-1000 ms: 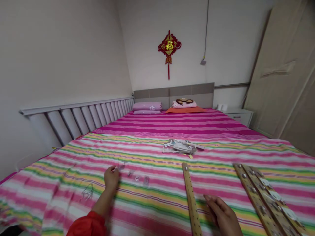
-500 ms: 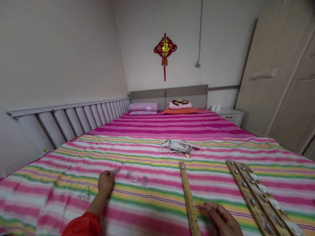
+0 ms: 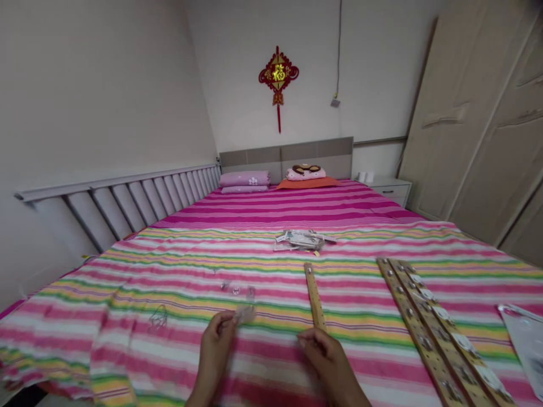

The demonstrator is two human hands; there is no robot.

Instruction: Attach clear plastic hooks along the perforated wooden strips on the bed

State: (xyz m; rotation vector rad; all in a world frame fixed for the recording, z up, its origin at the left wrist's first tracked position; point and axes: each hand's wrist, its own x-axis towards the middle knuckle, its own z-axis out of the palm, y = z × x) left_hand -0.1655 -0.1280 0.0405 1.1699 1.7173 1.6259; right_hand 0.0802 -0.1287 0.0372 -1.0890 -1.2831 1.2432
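Observation:
My left hand (image 3: 216, 347) pinches a small clear plastic bag (image 3: 246, 313) between thumb and fingers, just above the striped cloth. What is inside the bag is too blurred to tell. Beyond it lie several small clear packets, one with a round silvery piece (image 3: 236, 290). My right hand (image 3: 331, 362) hovers over the near part of a perforated wooden strip (image 3: 314, 297), hiding that end. Its thumb and fingertips are drawn together, and nothing shows between them. A small metal piece (image 3: 309, 270) sits at the strip's far end.
More wooden strips (image 3: 409, 308) carrying metal pieces and white discs lie to the right. A pile of plastic packets (image 3: 302, 239) rests farther back. Thin tangled wire or thread (image 3: 159, 317) lies at left. A clear bag (image 3: 526, 339) is at the right edge; a railing (image 3: 139, 200) borders the bed.
My left hand has moved right and nearer to me with the small bag, away from the other packets. My right hand has shifted left, over the wooden strip. The view has turned slightly right.

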